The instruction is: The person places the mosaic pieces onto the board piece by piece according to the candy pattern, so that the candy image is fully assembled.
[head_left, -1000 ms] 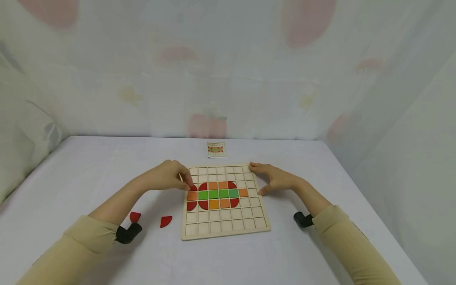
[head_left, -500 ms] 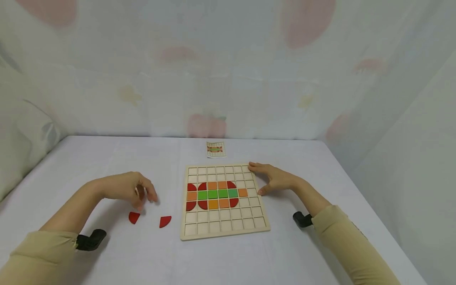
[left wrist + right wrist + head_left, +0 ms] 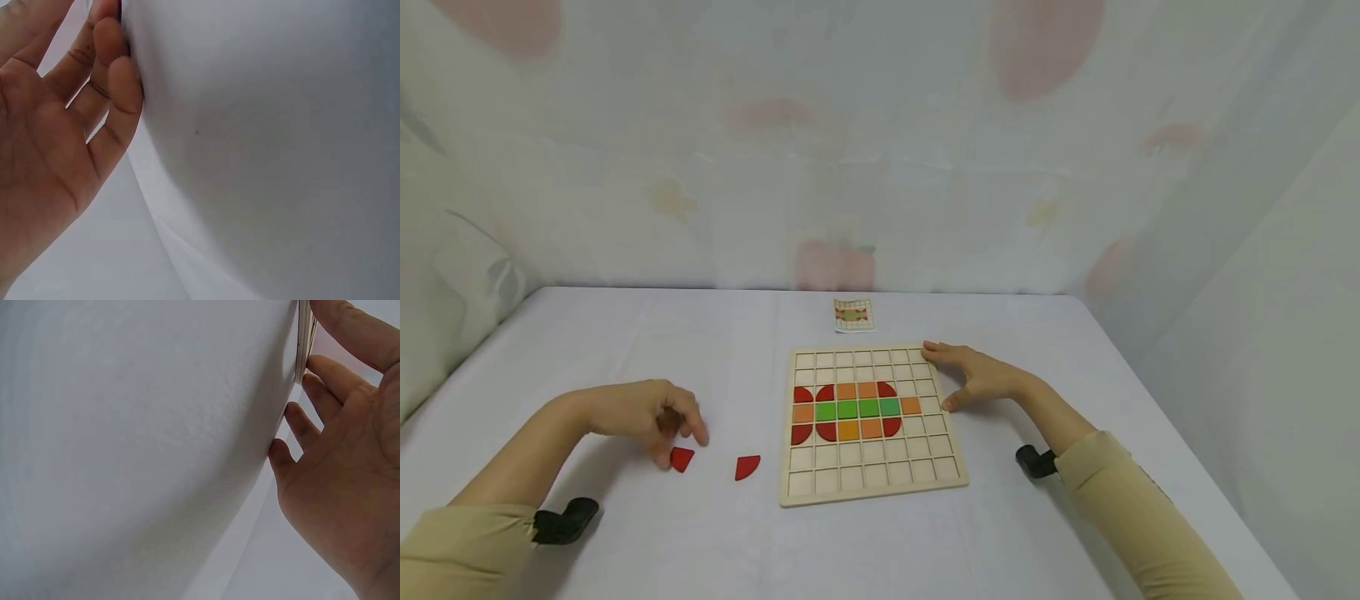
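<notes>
- On the white table [image 3: 625,533], your left hand [image 3: 647,417] hovers over the red quarter-circle piece [image 3: 682,458], fingers curled down, fingertips touching or just short of it; I cannot tell which
- Second red piece [image 3: 747,467] lies just beside, near the wooden grid board [image 3: 872,487]
- Your right hand [image 3: 981,379] rests spread against the board's right edge, steadying it
- Judged step: picking up a piece; next, pinch it cleanly, then seat it in a free cell by the pattern

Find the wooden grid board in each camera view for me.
Head: wooden grid board at centre, flat on the table.
Left wrist: not in it.
Right wrist: only its pale edge, at the top right by the fingertips.
Shared landmark: the right hand resting against the board's right side.
</notes>
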